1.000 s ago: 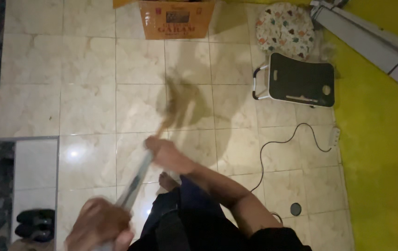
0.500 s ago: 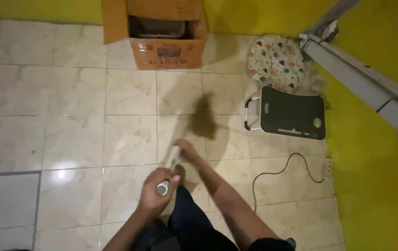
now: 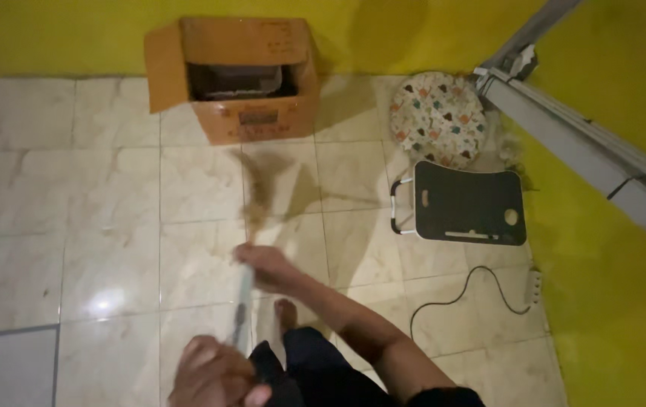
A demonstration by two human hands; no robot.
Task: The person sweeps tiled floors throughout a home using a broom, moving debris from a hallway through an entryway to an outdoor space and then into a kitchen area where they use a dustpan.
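Broom (image 3: 251, 226) in both hands, seen from the head camera: the right hand (image 3: 262, 265) has its fingers clamped low on the handle, and the left hand (image 3: 213, 373) is closed round the top end near the body. The blurred bristle head now sits on the pale floor tiles (image 3: 112, 226) just in front of the open cardboard box (image 3: 236, 79); half a second ago it was further right, nearer the black folding table (image 3: 470, 203). The stroke is travelling leftward across the tiles.
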